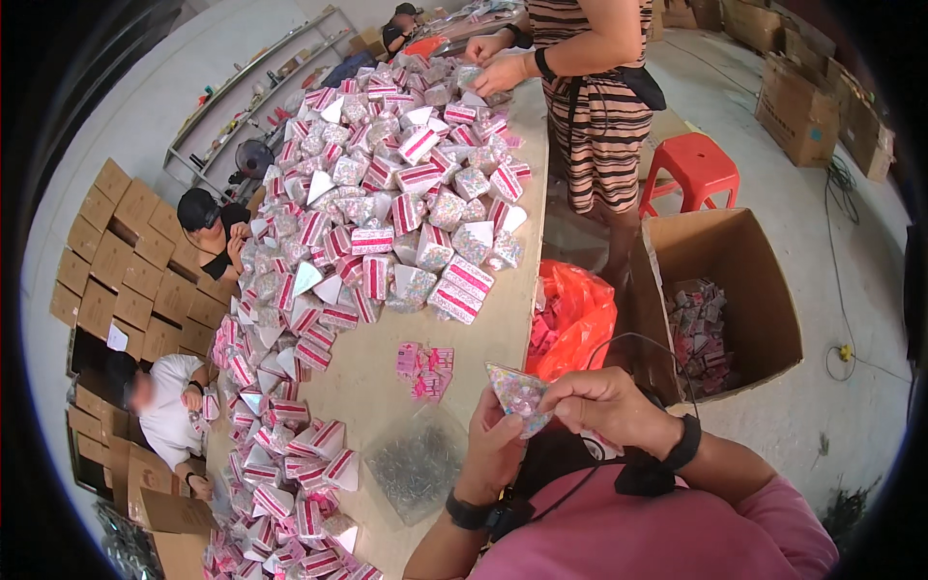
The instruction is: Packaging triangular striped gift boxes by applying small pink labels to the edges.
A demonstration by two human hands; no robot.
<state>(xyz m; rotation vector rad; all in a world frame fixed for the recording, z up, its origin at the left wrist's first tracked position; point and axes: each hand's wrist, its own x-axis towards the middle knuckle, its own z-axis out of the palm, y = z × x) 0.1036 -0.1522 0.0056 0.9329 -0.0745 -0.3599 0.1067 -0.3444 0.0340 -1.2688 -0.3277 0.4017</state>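
Note:
In front of my chest I hold a wedge-shaped piece (515,394), its triangular face covered with multicoloured specks, like a toy cake slice. My left hand (490,447) grips its lower left side with thumb and fingers. My right hand (616,411) is closed in a pinch at its right edge; whether something small is between those fingertips is hidden. On the table to the left lie several pink printed cards (425,371). Nearer to me sits a clear plastic bag (414,466) of small shiny metallic bits.
Many similar pink-and-white striped wedges (377,242) cover the table (387,338). Past its right edge are a red plastic bag (580,309), an open carton (764,319) with packs inside, and a red stool (701,164). Several other people work around the table; one (599,87) stands at the far right.

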